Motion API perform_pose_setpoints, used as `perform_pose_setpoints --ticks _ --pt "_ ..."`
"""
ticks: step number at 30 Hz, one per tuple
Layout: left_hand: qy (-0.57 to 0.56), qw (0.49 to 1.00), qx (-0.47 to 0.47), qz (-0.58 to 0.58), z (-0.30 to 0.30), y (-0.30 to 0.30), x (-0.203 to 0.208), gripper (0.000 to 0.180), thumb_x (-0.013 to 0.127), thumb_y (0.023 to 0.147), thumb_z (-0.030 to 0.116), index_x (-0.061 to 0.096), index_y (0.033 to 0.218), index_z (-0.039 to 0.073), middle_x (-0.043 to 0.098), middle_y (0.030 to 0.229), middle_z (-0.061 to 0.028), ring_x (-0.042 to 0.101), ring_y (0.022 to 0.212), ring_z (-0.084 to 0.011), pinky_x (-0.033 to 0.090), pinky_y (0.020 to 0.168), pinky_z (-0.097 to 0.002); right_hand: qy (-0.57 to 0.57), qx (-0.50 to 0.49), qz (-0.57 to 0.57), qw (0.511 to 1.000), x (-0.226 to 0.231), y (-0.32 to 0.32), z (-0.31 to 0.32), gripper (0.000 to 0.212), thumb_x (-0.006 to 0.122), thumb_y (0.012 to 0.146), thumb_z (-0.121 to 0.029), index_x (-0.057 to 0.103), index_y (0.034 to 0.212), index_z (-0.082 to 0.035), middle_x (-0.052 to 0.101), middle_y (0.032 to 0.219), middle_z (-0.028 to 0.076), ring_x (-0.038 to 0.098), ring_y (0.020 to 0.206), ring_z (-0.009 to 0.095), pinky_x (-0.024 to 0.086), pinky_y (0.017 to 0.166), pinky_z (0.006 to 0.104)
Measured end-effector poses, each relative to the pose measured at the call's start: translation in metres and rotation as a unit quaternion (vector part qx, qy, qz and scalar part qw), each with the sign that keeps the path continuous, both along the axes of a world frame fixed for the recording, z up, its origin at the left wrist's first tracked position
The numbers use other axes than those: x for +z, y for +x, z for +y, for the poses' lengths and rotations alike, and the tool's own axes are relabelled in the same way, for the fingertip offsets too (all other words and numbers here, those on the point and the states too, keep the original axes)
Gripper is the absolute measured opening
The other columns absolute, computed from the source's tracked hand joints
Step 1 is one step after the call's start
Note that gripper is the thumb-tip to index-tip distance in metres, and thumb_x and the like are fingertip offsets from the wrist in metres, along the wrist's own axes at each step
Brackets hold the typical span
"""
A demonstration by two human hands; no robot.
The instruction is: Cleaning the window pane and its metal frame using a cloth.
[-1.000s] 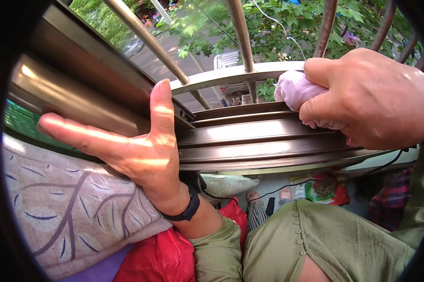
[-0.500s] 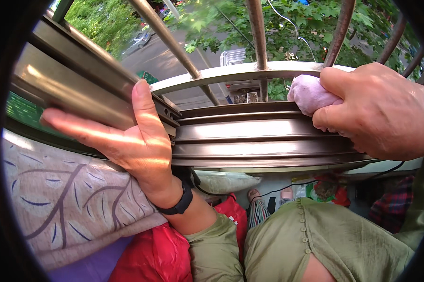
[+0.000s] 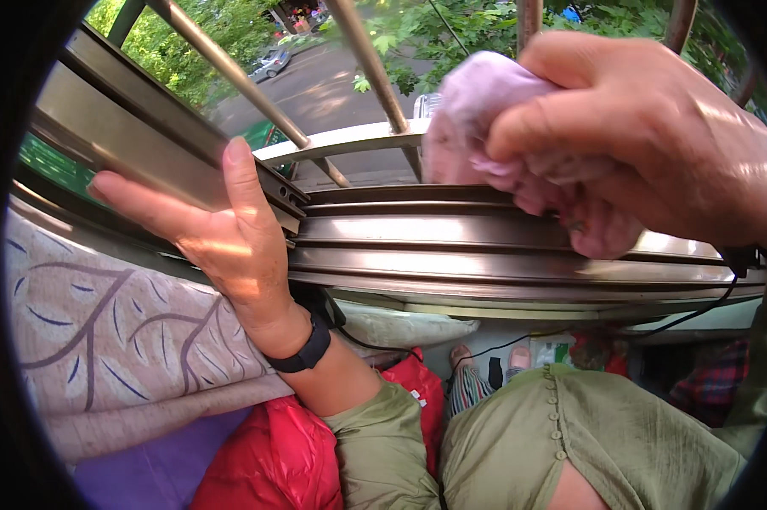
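My right hand [image 3: 630, 136] grips a crumpled pink cloth [image 3: 485, 106], held up over the window track. Its lower folds hang below the fingers, and motion blurs it a little. My left hand [image 3: 230, 234] lies with thumb up and fingers stretched out against the brown metal sash frame [image 3: 137, 140] on the left. Nothing is in its palm. Between the hands runs the shiny bronze-coloured window track [image 3: 383, 229], with parallel ridges. Its left end meets the sash frame near my left thumb.
Metal security bars [image 3: 230, 76] stand outside, joined to a curved pale rail [image 3: 349, 143]. Trees and a street lie below. A patterned curtain [image 3: 120, 331] hangs at the left beside a red puffy garment [image 3: 273, 459]. A black cable [image 3: 681, 319] runs under the sill.
My right hand has lifted off the far edge of the track with the cloth and come nearer, the cloth now hanging looser. My left hand stays against the sash frame; the view has shifted slightly.
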State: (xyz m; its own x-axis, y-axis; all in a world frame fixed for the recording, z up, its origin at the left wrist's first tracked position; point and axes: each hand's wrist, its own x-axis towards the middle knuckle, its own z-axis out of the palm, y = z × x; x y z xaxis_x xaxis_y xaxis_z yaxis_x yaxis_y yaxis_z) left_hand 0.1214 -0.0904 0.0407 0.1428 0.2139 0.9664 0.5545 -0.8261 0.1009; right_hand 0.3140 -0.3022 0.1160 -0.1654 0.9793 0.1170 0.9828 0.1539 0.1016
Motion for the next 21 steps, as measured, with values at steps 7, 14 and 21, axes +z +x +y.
perform_pose_setpoints --ticks 7,14,21 --pt "0.021 1.000 0.022 0.010 0.015 -0.009 -0.011 0.096 0.069 0.090 0.028 0.004 0.151 -0.007 0.014 0.155 -0.0294 0.022 0.144 -0.0345 0.021 0.117 -0.0403 0.090 0.086 0.171 0.977 -0.017 -0.019 0.034 0.017 0.065 0.081 -0.007 0.062 0.097 -0.002 0.059 0.092 0.012 0.063 0.083 0.027 0.050 0.073 0.0379" --pt "0.078 0.996 0.052 0.002 0.032 -0.022 -0.024 0.092 0.072 0.086 0.028 0.015 0.151 -0.003 0.015 0.155 -0.0305 0.014 0.145 -0.0427 0.014 0.119 -0.0487 0.219 0.253 0.054 0.941 -0.042 -0.049 0.093 0.013 0.066 0.076 -0.008 0.061 0.084 0.002 0.060 0.084 0.015 0.060 0.087 0.032 0.049 0.076 0.0412" --pt "0.212 0.970 0.110 -0.037 0.036 -0.043 -0.025 0.078 0.077 0.084 0.020 0.034 0.146 -0.001 0.034 0.148 -0.0281 0.031 0.139 -0.0425 0.027 0.113 -0.0524 0.205 0.347 0.185 0.896 -0.066 -0.061 0.146 0.011 0.065 0.076 -0.007 0.060 0.082 0.001 0.060 0.084 0.018 0.061 0.084 0.034 0.051 0.072 0.0427"
